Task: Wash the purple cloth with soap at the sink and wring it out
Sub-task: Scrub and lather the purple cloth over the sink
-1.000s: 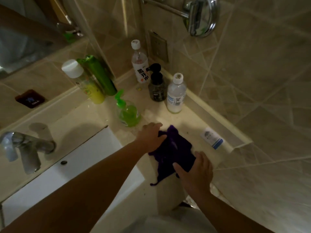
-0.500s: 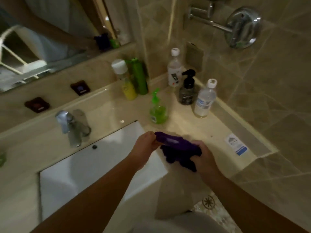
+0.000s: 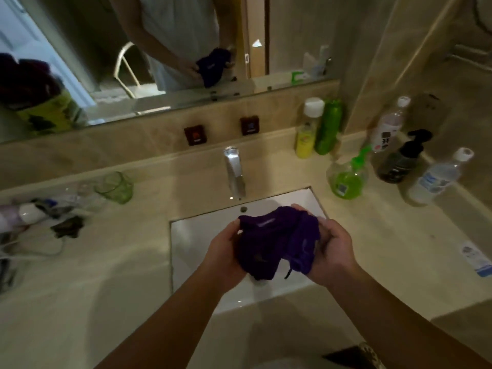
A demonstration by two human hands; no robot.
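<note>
- Since the earlier frame, the purple cloth (image 3: 277, 241) has come off the counter at the right and is now held over the white sink (image 3: 197, 235), at the centre of the frame.
- The left hand (image 3: 223, 254) grips its left side.
- The right hand (image 3: 332, 246) grips its right side, fingers curled in the folds.
- The tap (image 3: 234, 171) stands just above; whether water runs is hard to tell.
- The green soap bottle (image 3: 346, 179) sits at the upper right.

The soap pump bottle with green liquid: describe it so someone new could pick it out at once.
Start at the white sink and go right along the counter. The green soap bottle stands nearest the basin's back right corner. It alone is round and clear with bright green liquid and a green pump; the neighbouring pump bottle is dark.
</note>
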